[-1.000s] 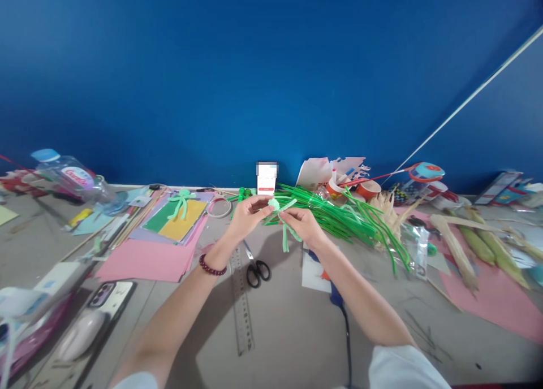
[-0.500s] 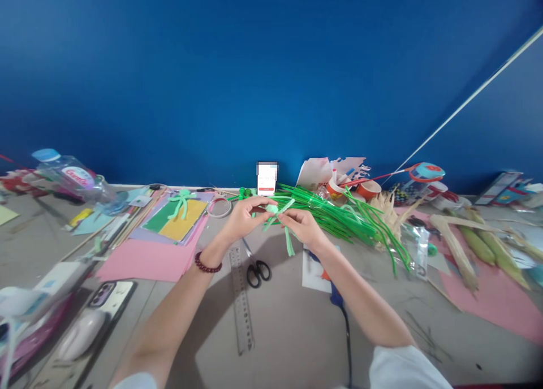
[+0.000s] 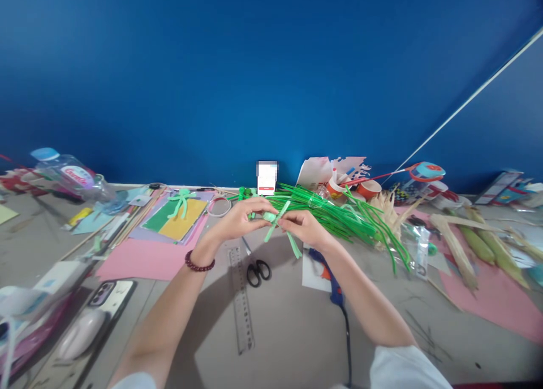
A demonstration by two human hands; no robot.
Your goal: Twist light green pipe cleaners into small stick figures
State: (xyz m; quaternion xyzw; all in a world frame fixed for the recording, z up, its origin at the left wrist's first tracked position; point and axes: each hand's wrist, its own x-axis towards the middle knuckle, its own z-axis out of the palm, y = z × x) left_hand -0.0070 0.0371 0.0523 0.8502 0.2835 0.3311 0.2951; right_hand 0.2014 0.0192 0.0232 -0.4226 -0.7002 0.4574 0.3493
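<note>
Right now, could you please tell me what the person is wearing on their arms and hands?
The left hand has no glove, and a bracelet of dark red beads circles its wrist. The right hand wears no glove either, and no ring or watch shows. Both forearms are uncovered; short white sleeves begin near the elbows at the bottom edge of the picture.

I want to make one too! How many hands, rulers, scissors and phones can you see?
Hands: 2, left hand and right hand, both holding the light green pipe-cleaner figure
Ruler: 1
Scissors: 1
Phone: 1
Total: 5
</note>
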